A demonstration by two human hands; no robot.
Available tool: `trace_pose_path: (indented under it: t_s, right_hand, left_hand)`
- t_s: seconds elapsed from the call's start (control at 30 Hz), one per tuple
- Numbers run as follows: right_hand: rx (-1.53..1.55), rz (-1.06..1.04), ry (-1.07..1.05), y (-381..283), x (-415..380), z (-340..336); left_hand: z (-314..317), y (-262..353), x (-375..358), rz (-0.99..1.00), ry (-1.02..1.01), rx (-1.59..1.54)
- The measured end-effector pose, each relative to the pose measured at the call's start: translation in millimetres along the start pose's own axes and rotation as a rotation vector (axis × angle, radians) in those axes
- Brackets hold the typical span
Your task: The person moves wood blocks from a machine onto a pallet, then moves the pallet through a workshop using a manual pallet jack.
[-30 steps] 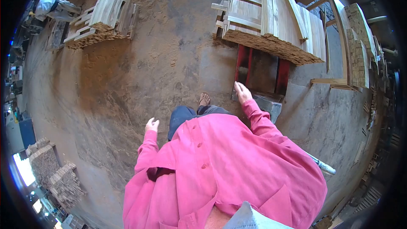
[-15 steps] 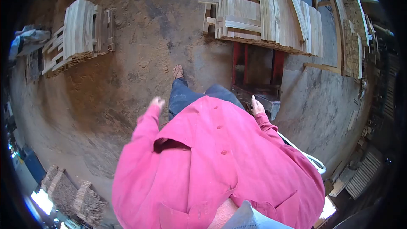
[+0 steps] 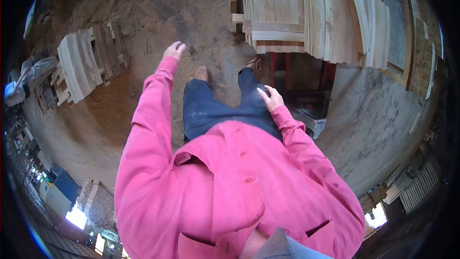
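Both feet now stand just before the plank stack (image 3: 306, 19), nearer than before. Left hand (image 3: 173, 50) hangs empty, fingers loosely curled, left of the stack; right hand (image 3: 270, 97) spreads open, empty, just below it

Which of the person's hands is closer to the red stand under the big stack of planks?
The right hand. It is empty and hangs just left of the red stand. The left hand, also empty, reaches out over bare dirt floor, well away.

L hand (image 3: 173, 49) now outstretched (wood stack (image 3: 306, 14) nearer)
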State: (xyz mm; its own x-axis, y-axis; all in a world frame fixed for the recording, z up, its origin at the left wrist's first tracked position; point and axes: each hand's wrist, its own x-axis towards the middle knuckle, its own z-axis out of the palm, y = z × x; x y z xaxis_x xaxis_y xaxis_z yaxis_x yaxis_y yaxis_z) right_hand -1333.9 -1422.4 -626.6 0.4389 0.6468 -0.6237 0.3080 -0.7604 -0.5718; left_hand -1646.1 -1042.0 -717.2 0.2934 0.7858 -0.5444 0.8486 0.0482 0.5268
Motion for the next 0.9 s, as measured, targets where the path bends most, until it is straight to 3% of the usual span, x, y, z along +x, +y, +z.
trace_pose_path:
  t_s: [0.1, 0.17, 0.23, 0.27, 0.37, 0.47, 0.63, 0.77, 0.9]
  right_hand:
    - [0.014, 0.028, -0.034, -13.5, 48.0, 14.2]
    - [-0.031, -0.017, 0.007, -15.6, 67.7, 24.3]
    - [-0.016, -0.046, 0.121, 3.2, 84.3, 47.0]
    - [-0.063, 0.021, 0.125, 16.3, 91.8, 59.7]
    - [-0.222, 0.165, 0.102, 33.6, 70.7, 95.3]
    - [-0.373, 0.233, 0.041, 15.9, 95.8, 106.5]
    - [-0.375, 0.312, -0.016, 24.4, 103.0, 89.5]
    - [-0.365, 0.316, -0.017, 37.4, 122.0, 91.5]
    - [-0.348, 0.319, -0.029, 43.6, 128.0, 80.6]
  left_hand:
    - [69.1, 12.0, 55.0, -0.024, -0.136, 0.037]
    - [134.4, -14.1, 113.0, 0.054, -0.128, 0.012]
    - [185.2, -16.0, 179.2, 0.124, -0.063, 0.365]
    - [175.8, 28.8, 194.5, -0.133, -0.236, -0.022]
    - [269.0, -13.0, 299.3, -0.119, -0.255, -0.295]
    - [322.0, 21.3, 393.0, -0.039, -0.130, -0.466]
    - [369.4, 27.6, 466.2, -0.176, -0.364, -0.522]
    - [389.8, 23.5, 502.0, -0.029, -0.419, -0.733]
    - [392.4, 12.0, 503.1, -0.020, -0.448, -0.703]
